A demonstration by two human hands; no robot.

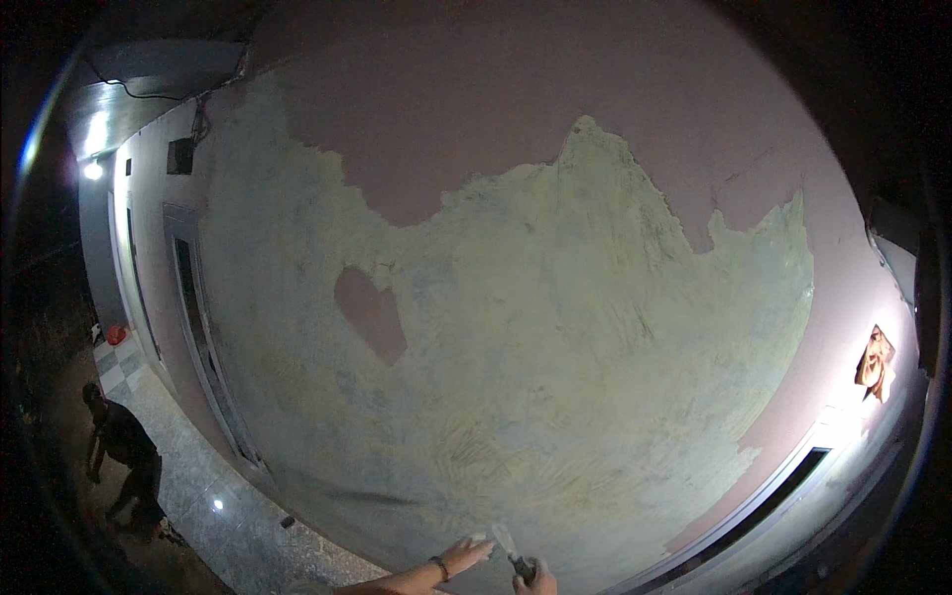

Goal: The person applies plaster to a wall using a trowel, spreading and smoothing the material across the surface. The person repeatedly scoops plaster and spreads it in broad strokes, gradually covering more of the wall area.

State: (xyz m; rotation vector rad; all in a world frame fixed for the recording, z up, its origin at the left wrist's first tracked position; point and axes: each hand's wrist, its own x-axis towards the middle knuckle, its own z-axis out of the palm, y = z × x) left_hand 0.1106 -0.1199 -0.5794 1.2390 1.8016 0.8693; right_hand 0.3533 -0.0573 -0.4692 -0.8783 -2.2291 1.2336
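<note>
At the lower edge, my right hand (538, 581) is wrapped round the dark handle of a putty knife (506, 542), its pale blade pointing up and to the left. Just left of the blade is my left hand (464, 557), with a dark band (439, 569) on its wrist. Its fingers point right and look closed around something small and pale, too small to name. In front of both hands rises a large wall (555, 327), coated in uneven yellowish-green and grey. Mauve paint (476, 99) shows above the ragged upper edge, and a mauve patch (372, 315) lies left of centre.
A person in dark clothing (129, 441) walks at the left beside a tiled ledge (213, 486). Further back are a door frame (193, 297), a lit lamp (93, 171) and a red object (116, 334). On the right hang a brown wall piece (875, 364) and a long window frame (754, 511).
</note>
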